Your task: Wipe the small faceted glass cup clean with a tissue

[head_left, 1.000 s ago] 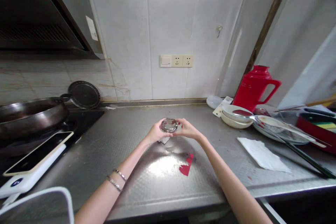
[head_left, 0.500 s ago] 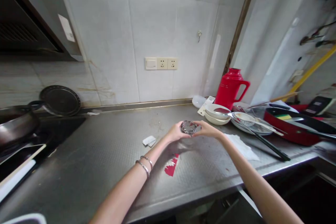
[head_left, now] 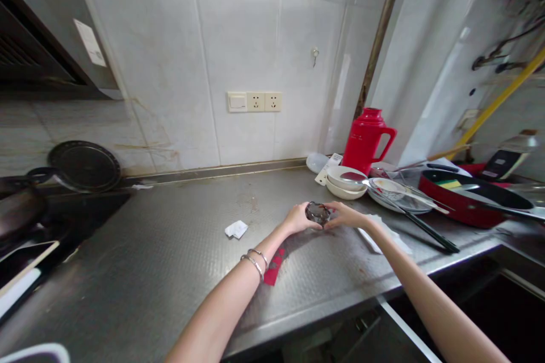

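Note:
A small round, see-through vessel (head_left: 317,213) with a dark, shiny rim, which looks like a glass, is between my two hands just over the counter (head_left: 170,261). My left hand (head_left: 300,219) is curved around its left side, with two bracelets on that wrist. On the right side, the fingertips of my right hand (head_left: 344,215) press against it. The lower part of the vessel is hidden by fingers and blur. A torn red scrap (head_left: 273,270) lies by my left wrist, and a crumpled white paper (head_left: 236,229) lies farther left.
Beyond my right hand stand stacked white bowls (head_left: 346,187), a red thermos flask (head_left: 367,142), plates with utensils, and a red pan (head_left: 451,197). A white cloth or paper (head_left: 389,235) lies near the front edge. On the left are a stove (head_left: 93,212), a pot and a black lid (head_left: 85,165).
Both hands have shifted a little to the right along the counter, carrying the vessel. The view has turned slightly right, and my left forearm now covers part of the red scrap.

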`<state>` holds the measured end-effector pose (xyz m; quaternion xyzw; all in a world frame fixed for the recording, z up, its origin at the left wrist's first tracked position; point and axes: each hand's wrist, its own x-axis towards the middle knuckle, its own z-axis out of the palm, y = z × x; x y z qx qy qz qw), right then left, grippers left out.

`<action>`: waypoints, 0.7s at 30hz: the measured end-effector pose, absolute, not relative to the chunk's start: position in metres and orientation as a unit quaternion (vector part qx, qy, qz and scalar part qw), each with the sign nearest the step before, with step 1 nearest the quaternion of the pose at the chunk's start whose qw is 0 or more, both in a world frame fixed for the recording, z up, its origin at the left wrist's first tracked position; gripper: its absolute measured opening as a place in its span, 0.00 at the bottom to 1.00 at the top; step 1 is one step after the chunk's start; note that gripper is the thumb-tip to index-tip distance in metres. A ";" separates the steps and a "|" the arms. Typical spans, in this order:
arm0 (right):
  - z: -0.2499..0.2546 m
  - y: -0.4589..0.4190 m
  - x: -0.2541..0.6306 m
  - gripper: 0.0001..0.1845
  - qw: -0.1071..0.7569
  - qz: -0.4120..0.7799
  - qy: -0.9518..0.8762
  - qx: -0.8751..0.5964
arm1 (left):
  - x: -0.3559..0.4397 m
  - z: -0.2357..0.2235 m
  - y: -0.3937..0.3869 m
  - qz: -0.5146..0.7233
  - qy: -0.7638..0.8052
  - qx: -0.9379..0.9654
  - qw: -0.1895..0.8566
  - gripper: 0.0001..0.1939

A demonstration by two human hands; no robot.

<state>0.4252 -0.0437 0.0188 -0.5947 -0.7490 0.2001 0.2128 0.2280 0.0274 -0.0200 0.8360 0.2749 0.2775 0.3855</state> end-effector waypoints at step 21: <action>0.019 -0.045 0.418 0.31 0.240 0.196 -0.730 -0.609 | 0.226 -0.027 0.028 0.273 0.290 0.840 0.369 0.42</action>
